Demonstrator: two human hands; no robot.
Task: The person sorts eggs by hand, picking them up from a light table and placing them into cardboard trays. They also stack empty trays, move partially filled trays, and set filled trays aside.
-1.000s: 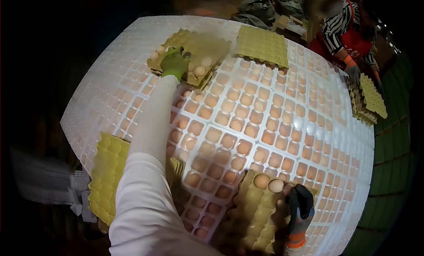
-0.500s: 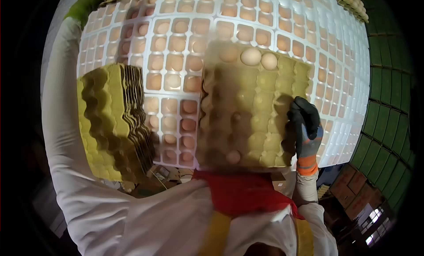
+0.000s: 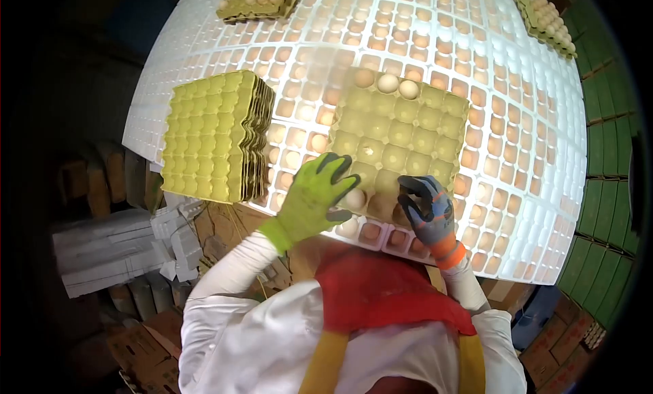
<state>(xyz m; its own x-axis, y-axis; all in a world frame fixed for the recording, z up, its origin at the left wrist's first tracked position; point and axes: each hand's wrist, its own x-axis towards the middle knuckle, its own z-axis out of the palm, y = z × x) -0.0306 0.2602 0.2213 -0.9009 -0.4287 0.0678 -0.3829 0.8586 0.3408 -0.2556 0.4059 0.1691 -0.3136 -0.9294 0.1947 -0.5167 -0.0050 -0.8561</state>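
A yellowish pulp egg tray [image 3: 401,132] lies on plastic grids filled with eggs. A pale egg [image 3: 388,84] sits in its far row with others beside it. My left hand [image 3: 309,200], in a green glove with dark fingertips, reaches over the tray's front left corner. Its fingers are spread, with the thumb and forefinger on either side of an egg [image 3: 354,199]. At the front right of the tray, my right hand [image 3: 433,216] wears a grey and orange glove. Its dark fingers curve, with a gap showing between thumb and forefinger.
Left of the tray stands a tall stack of pulp trays [image 3: 207,139]. Trays with eggs stand at the far left [image 3: 262,1] and far right [image 3: 544,20]. White plastic grids [image 3: 507,183] with eggs cover the table. Green crates [image 3: 605,149] line the right side.
My left hand has come back from the far left to the tray's front left corner. My right hand has moved left and nearer to me along the tray. The view has shifted.
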